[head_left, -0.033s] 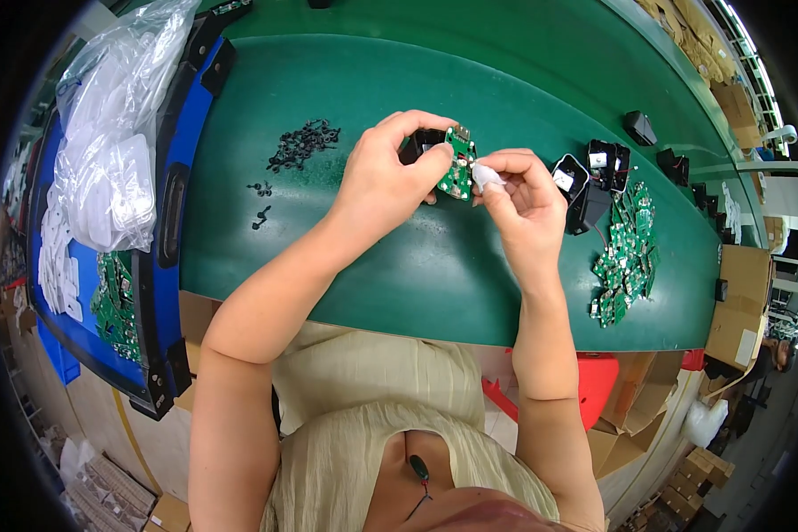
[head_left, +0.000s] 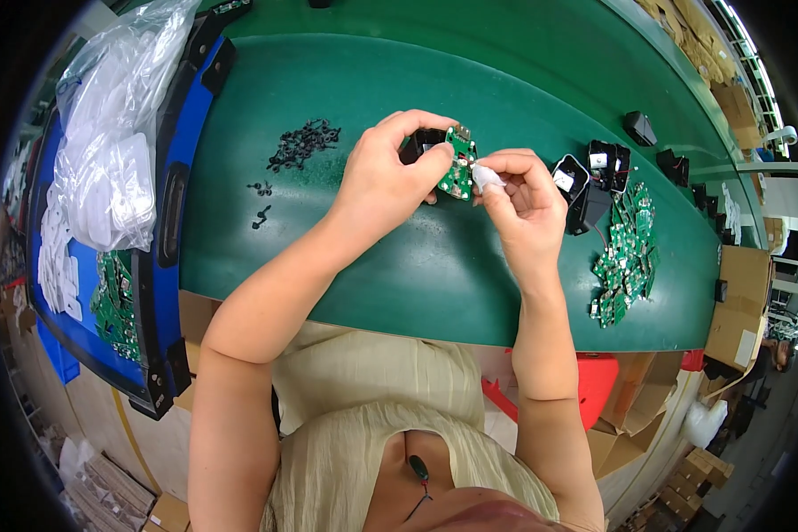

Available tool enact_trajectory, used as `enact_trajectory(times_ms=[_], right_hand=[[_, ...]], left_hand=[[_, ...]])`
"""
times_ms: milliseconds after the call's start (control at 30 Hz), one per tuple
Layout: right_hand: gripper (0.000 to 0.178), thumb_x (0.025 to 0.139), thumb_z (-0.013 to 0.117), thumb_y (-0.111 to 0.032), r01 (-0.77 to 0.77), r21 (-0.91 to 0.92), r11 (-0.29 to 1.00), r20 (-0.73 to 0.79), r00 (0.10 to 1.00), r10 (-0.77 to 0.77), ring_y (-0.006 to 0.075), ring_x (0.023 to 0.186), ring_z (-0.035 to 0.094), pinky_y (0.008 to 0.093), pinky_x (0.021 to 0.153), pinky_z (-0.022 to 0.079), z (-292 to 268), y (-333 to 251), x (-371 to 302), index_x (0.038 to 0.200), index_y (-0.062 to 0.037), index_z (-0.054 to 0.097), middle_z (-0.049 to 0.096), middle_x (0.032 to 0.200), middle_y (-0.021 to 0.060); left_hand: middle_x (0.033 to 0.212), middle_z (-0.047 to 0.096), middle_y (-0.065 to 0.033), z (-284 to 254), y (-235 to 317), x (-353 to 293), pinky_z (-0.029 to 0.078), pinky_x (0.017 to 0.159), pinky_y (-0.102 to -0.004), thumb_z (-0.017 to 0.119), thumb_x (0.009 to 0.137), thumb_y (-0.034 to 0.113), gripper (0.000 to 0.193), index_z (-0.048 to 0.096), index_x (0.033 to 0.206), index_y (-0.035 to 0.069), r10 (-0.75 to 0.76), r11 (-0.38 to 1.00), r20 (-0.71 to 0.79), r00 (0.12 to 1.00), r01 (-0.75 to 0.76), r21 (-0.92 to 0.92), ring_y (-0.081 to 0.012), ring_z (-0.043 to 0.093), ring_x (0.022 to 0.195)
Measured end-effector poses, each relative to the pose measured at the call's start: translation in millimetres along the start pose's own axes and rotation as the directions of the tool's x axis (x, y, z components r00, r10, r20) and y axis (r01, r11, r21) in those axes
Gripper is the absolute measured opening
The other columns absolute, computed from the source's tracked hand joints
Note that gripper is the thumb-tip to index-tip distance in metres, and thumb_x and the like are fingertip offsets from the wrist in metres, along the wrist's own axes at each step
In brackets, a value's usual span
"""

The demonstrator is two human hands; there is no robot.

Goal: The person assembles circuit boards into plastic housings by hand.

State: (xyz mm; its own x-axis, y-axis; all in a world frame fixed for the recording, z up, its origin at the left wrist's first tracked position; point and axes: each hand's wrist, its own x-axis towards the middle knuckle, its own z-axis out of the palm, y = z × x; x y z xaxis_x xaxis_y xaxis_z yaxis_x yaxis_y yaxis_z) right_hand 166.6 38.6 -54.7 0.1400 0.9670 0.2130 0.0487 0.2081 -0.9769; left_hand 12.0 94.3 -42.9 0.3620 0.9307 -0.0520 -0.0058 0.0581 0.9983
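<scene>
My left hand is closed around a small black plastic housing and a green circuit board. Its thumb presses on the board's left edge, while the housing shows behind, mostly covered by the fingers. Between the thumb and fingers of my right hand is a small crumpled white wad, perhaps tissue or cloth. The wad meets the right side of the board. Both hands are raised over the green table.
Small black parts lie in a pile at left. On the right are opened black housings and heaped circuit boards. A blue tray at far left carries a clear bag of white pieces. More black housings stand along the back.
</scene>
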Motion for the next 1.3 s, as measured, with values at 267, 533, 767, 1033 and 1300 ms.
enact_trajectory(times_ms=[267, 533, 767, 1033, 1300], right_hand=[[0.011, 0.086, 0.057, -0.003, -0.11, 0.16, 0.981, -0.084, 0.989, 0.125, 0.009, 0.072, 0.054, 0.0232, 0.066, 0.046, -1.2, -6.2, -0.6, 0.096, 0.0019, 0.058, 0.058, 0.086, 0.0035], [0.014, 0.088, 0.057, -0.013, -0.318, 0.295, 0.901, 0.062, 0.948, 0.313, 0.0066, 0.066, 0.05, 0.0219, 0.06, 0.042, -6.0, -7.9, 0.3, 0.095, -0.0012, 0.059, 0.056, 0.079, 0.0], [0.013, 0.086, 0.057, -0.009, -0.295, 0.245, 0.924, 0.071, 0.956, 0.286, 0.0069, 0.067, 0.05, 0.0213, 0.061, 0.042, -6.3, -10.6, -0.6, 0.097, -0.0002, 0.059, 0.056, 0.082, 0.0004], [0.018, 0.079, 0.06, 0.006, 0.267, -0.277, 0.923, 0.023, 0.962, -0.271, 0.0099, 0.071, 0.054, 0.0211, 0.058, 0.045, -1.2, -5.1, -0.5, 0.096, 0.0014, 0.06, 0.054, 0.09, 0.0064], [0.016, 0.081, 0.058, 0.006, 0.135, 0.031, 0.99, -0.083, 0.988, -0.132, 0.0105, 0.073, 0.055, 0.0219, 0.063, 0.048, 4.3, -7.8, -4.9, 0.096, 0.0021, 0.059, 0.054, 0.093, 0.0072]], left_hand=[[0.099, 0.056, -0.0049, 7.0, -2.5, -6.1, 0.046, 0.051, -0.022, 0.057, 0.081, -0.002, 0.025, 0.063, 0.103, 0.005, 0.459, 0.825, 0.006, 0.889, -0.428, 0.368, -0.0071, 0.056, 0.069], [0.099, 0.056, -0.0057, 12.2, -4.7, -4.5, 0.049, 0.056, -0.0305, 0.069, 0.073, 0.006, 0.015, 0.066, 0.085, 0.014, 0.687, 0.607, 0.028, 0.727, -0.594, 0.528, -0.0195, 0.06, 0.07], [0.096, 0.057, -0.0066, 11.5, -3.7, -4.7, 0.049, 0.057, -0.0303, 0.069, 0.074, 0.008, 0.008, 0.065, 0.081, 0.01, 0.658, 0.67, -0.012, 0.753, -0.579, 0.465, -0.0197, 0.06, 0.071], [0.083, 0.056, -0.0017, 5.6, 0.5, -4.4, 0.041, 0.059, -0.022, 0.065, 0.082, 0.01, 0.008, 0.062, 0.081, 0.003, 0.185, 0.982, 0.012, 0.983, -0.185, 0.034, -0.0071, 0.05, 0.07], [0.103, 0.055, -0.005, 11.4, 5.0, -10.0, 0.048, 0.053, -0.0196, 0.057, 0.089, 0.013, 0.021, 0.055, 0.108, 0.006, 0.043, 0.967, 0.147, 0.988, -0.004, -0.254, -0.0072, 0.054, 0.08]])
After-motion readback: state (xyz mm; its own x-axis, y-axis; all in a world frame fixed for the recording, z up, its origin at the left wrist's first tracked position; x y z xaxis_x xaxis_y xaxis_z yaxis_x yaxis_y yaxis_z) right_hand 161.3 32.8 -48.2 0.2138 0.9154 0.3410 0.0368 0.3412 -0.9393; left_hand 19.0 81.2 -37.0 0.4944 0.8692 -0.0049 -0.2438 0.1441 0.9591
